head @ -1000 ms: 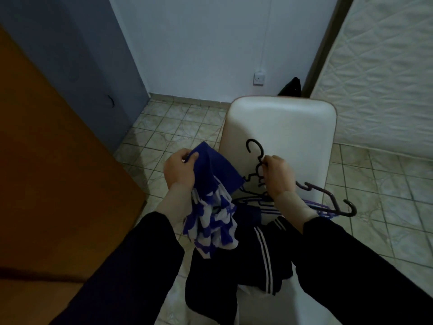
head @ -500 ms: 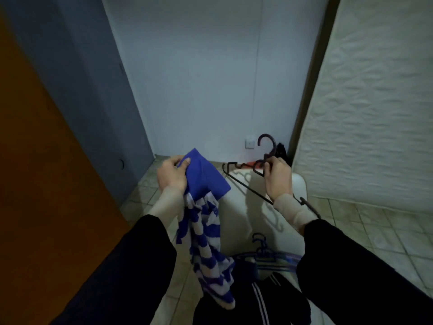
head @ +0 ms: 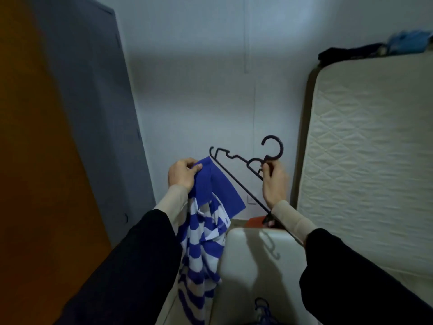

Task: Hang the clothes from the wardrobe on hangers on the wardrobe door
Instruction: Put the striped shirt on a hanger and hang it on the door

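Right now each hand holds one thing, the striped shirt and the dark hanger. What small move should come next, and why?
Probably bring the hanger's free left end into the shirt's neck opening. The right hand pinches the dark hanger just under its hook, tilted, its left end close to the blue collar. The left hand grips the striped shirt by that collar, and the shirt hangs loose, not yet on the hanger.

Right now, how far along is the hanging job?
Early. Done: a shirt and a hanger are picked up. In hand: the left hand grips the blue-and-white striped shirt by its collar; the right hand pinches the dark hanger just below its hook. They are close together, but the hanger is not yet inside the shirt. Left: thread it and hang it; nothing hangs on the orange door in view. More hangers lie on the chair.
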A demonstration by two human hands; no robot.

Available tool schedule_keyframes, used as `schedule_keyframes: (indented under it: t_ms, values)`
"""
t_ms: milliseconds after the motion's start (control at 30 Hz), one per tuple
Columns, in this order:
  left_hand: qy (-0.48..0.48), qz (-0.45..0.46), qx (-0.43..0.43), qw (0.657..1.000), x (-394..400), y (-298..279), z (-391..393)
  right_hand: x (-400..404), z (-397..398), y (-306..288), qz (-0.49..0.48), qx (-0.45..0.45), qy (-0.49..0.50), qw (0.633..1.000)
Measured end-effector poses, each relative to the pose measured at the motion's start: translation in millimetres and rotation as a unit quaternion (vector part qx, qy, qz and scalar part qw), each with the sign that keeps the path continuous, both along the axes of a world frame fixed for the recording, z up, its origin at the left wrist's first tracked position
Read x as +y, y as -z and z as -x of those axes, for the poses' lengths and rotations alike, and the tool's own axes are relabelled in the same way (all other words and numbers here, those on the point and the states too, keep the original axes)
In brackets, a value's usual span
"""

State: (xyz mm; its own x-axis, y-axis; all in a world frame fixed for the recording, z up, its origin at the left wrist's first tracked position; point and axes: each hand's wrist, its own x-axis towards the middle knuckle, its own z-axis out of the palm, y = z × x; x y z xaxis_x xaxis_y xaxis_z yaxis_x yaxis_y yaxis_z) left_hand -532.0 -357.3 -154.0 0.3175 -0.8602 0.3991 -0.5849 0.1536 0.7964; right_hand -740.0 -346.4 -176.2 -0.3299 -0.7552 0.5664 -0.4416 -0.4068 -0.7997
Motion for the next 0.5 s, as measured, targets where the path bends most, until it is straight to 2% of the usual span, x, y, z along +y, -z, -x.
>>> schedule_keyframes:
  t_ms: [100,233,400,500]
  values:
    - [0.014,-0.012,0.016,1.0,-4.9,-14.2,-5.1,11.8,-10.2,-22.3,0.035,-0.13,-0.073,0.988]
    - [0.052,-0.007,0.071,0.996,-4.4,-28.7,-2.1,23.5,-30.8,-40.6,0.028,-0.28,-0.165,0.945]
    - [0.144,0.036,0.124,0.981,7.1,-50.1,13.1,26.8,-44.8,-59.9,0.063,-0.339,-0.233,0.909]
    - [0.201,0.061,0.157,0.965,16.6,-67.2,18.9,25.7,-46.2,-66.5,0.093,-0.348,-0.224,0.906]
